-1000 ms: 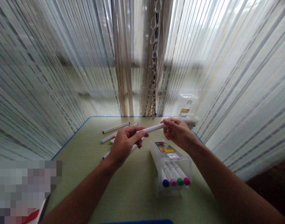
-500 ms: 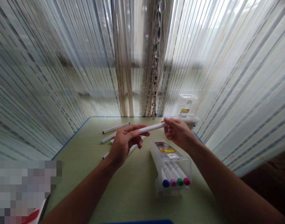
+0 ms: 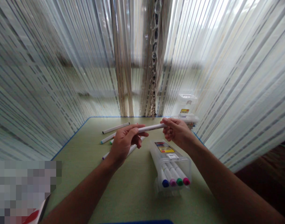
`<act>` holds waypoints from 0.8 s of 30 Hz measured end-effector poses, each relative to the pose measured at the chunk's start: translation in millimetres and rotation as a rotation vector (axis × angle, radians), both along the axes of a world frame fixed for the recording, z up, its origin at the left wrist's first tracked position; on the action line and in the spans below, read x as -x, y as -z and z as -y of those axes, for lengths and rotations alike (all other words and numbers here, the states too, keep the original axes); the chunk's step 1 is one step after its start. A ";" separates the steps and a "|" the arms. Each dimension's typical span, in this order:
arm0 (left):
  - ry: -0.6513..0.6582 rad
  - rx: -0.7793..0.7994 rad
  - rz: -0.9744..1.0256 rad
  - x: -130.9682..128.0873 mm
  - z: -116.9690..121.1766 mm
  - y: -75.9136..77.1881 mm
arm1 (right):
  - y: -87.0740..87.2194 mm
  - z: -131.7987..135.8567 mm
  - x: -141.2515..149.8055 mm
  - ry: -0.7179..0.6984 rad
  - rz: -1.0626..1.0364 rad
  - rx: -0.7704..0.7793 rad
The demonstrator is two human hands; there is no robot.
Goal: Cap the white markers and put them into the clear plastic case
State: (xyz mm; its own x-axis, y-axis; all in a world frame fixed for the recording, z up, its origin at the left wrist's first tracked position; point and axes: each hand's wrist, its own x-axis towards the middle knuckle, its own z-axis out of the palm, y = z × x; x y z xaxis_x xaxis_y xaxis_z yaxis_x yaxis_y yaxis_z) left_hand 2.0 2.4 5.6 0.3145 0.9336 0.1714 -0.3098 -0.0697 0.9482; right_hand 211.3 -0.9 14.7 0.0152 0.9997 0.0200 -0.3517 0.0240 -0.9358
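With the fingers of my left hand (image 3: 120, 145) and right hand (image 3: 179, 133), I grip the white marker (image 3: 152, 128) above the desk (image 3: 133, 189); if one pinch becomes weak, it could slip down near the clear case (image 3: 157, 155).

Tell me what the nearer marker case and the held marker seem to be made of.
The nearer case looks like translucent, glossy plastic: markers show through it. The held marker seems smooth white plastic, judging by its even barrel, though coated metal can't be ruled out.
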 end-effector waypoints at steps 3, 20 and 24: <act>-0.030 -0.014 -0.041 -0.1 -0.1 0.2 | 0.8 -0.1 0.1 -0.009 0.020 -0.013; -0.085 -0.115 -0.240 1.5 -2.3 2.2 | 0.1 4.0 2.7 -0.120 0.040 -0.099; -0.092 -0.113 -0.252 1.4 -1.8 1.7 | 0.5 3.6 2.6 -0.105 0.033 -0.084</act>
